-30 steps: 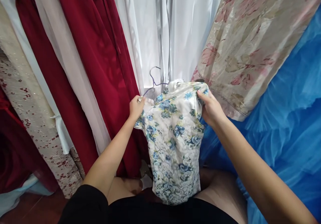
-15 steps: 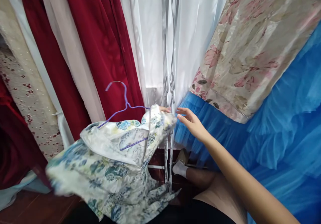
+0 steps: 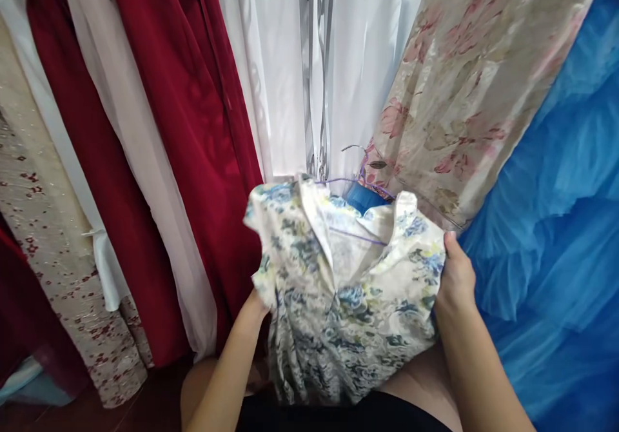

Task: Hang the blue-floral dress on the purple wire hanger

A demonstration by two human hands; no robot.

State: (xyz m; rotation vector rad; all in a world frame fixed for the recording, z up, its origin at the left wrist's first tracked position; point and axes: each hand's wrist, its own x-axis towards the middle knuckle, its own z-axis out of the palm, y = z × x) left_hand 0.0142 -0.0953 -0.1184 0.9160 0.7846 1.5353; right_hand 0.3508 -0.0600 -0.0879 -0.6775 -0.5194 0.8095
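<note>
The person holds a blue-flowered satin dress (image 3: 348,303) up in front of the body, between the two hands and spread across the lap. The right hand (image 3: 454,280) is closed on the dress's right shoulder edge, thumb on top and fingers tucked behind the cloth. The left hand (image 3: 254,306) goes under the opposite side; the fabric hides its fingers, so its grip cannot be told. A thin purple wire hanger (image 3: 360,180) sits inside the open collar, its hook rising just beyond the hands.

The dress looks light, soft and limp, sagging in folds wherever nothing supports it. Its sheen suggests a smooth, slippery weave, likely to slide off the narrow wire if tilted. The shoulder seams, where the hanger arms back the cloth, seem the firmest places to pinch. The hanger's neck below the hook would carry the whole piece with one hand.

Beyond the left hand hang dark red gowns (image 3: 193,129). Straight ahead stands a metal rack post (image 3: 316,64) among white drapes. Past the right hand are a pink-flowered brocade (image 3: 459,84) and blue tulle (image 3: 556,225).
</note>
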